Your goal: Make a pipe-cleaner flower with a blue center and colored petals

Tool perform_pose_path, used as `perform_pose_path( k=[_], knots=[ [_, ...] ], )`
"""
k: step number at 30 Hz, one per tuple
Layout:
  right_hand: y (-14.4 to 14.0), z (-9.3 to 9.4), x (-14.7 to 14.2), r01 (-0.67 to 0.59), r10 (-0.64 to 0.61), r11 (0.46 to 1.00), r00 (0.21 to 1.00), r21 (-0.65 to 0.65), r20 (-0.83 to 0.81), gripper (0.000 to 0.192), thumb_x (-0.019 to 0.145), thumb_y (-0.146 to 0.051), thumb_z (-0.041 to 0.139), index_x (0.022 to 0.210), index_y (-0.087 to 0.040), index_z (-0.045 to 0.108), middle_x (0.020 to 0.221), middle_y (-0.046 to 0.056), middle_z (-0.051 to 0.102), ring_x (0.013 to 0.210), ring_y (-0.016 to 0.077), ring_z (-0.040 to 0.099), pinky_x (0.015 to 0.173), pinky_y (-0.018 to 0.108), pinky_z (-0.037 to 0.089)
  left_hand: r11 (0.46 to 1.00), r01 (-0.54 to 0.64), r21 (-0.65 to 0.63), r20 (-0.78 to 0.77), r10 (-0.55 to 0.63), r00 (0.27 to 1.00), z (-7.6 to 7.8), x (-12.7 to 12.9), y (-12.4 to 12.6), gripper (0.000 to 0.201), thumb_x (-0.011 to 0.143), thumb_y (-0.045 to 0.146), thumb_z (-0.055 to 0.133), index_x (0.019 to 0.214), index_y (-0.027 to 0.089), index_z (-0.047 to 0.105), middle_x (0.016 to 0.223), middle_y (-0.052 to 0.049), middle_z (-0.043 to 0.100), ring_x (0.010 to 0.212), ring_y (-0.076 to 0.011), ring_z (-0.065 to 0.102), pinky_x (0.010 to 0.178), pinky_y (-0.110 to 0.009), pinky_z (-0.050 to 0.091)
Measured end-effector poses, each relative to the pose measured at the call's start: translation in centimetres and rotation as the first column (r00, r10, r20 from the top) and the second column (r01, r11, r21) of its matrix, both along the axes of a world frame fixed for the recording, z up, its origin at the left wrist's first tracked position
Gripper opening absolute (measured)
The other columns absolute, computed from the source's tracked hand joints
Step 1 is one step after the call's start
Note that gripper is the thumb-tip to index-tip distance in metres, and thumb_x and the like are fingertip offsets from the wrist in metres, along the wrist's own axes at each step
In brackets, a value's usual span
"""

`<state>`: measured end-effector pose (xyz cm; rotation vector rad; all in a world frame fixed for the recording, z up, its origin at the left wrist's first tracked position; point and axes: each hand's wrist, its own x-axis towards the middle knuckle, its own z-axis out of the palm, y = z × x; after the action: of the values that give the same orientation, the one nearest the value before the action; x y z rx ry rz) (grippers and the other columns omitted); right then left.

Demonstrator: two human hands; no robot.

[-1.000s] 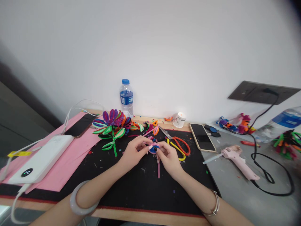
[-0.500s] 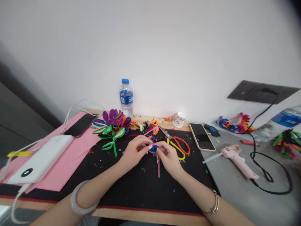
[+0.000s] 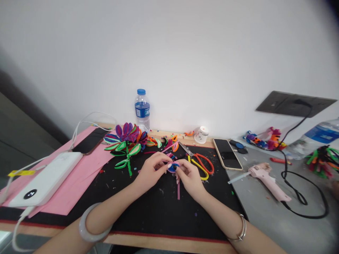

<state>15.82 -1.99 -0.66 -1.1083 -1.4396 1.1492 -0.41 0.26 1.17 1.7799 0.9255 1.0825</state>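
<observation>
Over the black mat (image 3: 148, 215), my left hand (image 3: 152, 171) and my right hand (image 3: 190, 178) meet, both with their fingers pinched. Between them is a small pipe-cleaner petal (image 3: 172, 169), blue and dark inside with a pink outer edge. Both hands grip it, the left at its left side and the right at its right side. A pink pipe-cleaner end (image 3: 178, 191) hangs down below my right fingers. Another pink length (image 3: 169, 147) slants up behind the hands. Fingertips hide part of the petal. Just beyond my right hand lie scissors (image 3: 203, 164) with orange and yellow handles.
Colourful pipe-cleaner flowers (image 3: 128, 135) lie back left, by a water bottle (image 3: 142, 109). A paper cup (image 3: 201, 135) and a phone (image 3: 227, 154) are at the back. A corded pink glue gun (image 3: 270, 181) lies right. Left are a power bank (image 3: 47, 180) and pink sheets (image 3: 60, 201).
</observation>
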Motion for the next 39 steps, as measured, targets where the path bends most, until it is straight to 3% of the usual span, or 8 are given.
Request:
perform_pose_path(
  k=[39],
  knots=[
    [0.09, 0.15, 0.02, -0.002, 0.002, 0.999, 1.0, -0.054, -0.013, 0.015, 0.079, -0.031, 0.052, 0.083, -0.017, 0.054, 0.049, -0.006, 0.045, 0.039, 0.0074, 0.042, 0.04, 0.02, 0.037, 0.999, 0.043, -0.02, -0.089, -0.045, 0.995, 0.29, 0.15, -0.3, 0.016, 0.079, 0.02, 0.049, 0.094, 0.019, 0.054, 0.093, -0.003, 0.056, 0.064, -0.0093, 0.055, 0.057, -0.021, 0.046]
  ],
)
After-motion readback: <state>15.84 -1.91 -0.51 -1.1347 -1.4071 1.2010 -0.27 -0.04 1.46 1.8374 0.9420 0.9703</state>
